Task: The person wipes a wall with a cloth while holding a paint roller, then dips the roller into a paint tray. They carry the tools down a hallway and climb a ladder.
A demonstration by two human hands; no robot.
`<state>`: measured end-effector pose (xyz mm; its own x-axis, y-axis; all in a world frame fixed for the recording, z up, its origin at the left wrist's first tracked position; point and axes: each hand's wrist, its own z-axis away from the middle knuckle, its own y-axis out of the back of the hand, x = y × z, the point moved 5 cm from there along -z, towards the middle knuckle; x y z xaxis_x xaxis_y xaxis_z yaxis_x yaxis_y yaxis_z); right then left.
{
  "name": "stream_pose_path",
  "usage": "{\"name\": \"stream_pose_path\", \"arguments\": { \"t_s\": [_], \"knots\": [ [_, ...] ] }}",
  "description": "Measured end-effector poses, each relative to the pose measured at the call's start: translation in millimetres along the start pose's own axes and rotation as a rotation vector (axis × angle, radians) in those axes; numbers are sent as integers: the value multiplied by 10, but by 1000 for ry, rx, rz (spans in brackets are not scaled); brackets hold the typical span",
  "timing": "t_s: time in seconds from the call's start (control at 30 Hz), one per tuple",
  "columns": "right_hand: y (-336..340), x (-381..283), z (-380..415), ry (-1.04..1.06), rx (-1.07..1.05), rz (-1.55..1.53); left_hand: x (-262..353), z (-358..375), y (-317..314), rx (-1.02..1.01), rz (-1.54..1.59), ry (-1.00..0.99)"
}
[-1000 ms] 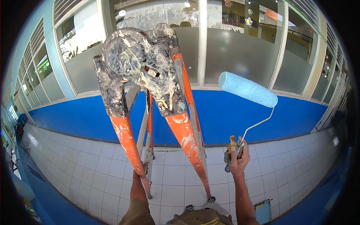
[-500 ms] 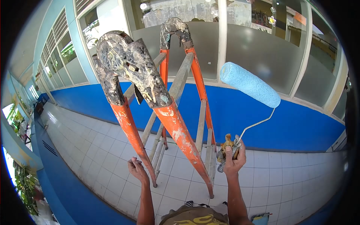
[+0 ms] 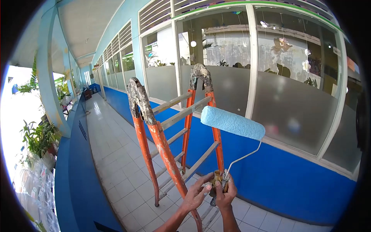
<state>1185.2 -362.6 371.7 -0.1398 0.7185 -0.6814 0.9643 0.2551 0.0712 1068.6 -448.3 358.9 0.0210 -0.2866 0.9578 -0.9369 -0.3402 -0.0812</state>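
Note:
A paint roller [image 3: 233,123] with a fluffy light-blue sleeve and a bent metal frame is raised in front of me. My right hand [image 3: 226,193] is closed around its handle, which has something brownish-yellow bunched on it. Against the left side of that handle, my left hand [image 3: 196,195] has its fingers bent and the thumb close to the grip; exact contact is partly hidden. Just beyond my hands stands an orange folding ladder [image 3: 162,145] with wooden-looking rungs and dark, paint-splattered hinges.
Along the right runs a wall, blue [image 3: 266,178] below and frosted windows [image 3: 297,120] above. A low blue parapet [image 3: 79,174] borders the tiled corridor floor [image 3: 116,154] on the left, with potted plants [image 3: 40,139] beyond it.
My left hand has come from beside the ladder to the roller handle. The roller is lower and further left in view. My view has tilted up, showing more corridor and windows.

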Motion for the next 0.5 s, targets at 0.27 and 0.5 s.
{"name": "stream_pose_path", "arguments": {
  "t_s": [0.27,0.5],
  "knots": [
    [213,-338,-365,130,-106,-181,941,-513,-533,151,-355,-73],
    [12,-310,-361,126,-238,-325,1363,-725,-548,343,-652,-132]
  ]
}}
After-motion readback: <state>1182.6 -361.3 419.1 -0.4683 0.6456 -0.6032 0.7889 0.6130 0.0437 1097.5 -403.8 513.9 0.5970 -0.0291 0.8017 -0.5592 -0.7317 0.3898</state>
